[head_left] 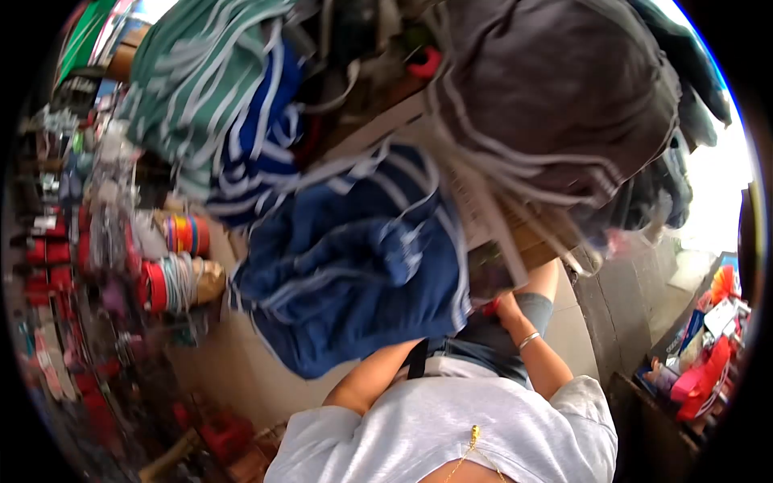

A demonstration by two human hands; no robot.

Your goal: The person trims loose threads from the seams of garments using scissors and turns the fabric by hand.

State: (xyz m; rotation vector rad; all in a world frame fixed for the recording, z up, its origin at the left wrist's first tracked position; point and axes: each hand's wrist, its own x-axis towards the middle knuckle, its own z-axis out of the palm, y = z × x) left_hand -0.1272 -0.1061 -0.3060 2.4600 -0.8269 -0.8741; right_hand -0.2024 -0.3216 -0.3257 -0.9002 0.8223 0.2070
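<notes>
A blue garment with white piping hangs in front of my lap, bunched and creased. My left forearm runs up behind its lower edge, and the cloth hides my left hand. Beside the garment's lower right corner is my right hand, with a bracelet on the wrist. Its fingers are closed at a small red thing, too blurred to name. Above the blue garment lie a green pile with white strips and a large dark brown piece with pale edging.
Under the garments a wooden surface partly shows, with printed sheets on it. Rolls of coloured tape or cord and many small goods stand at the left. A box of mixed items is at the right.
</notes>
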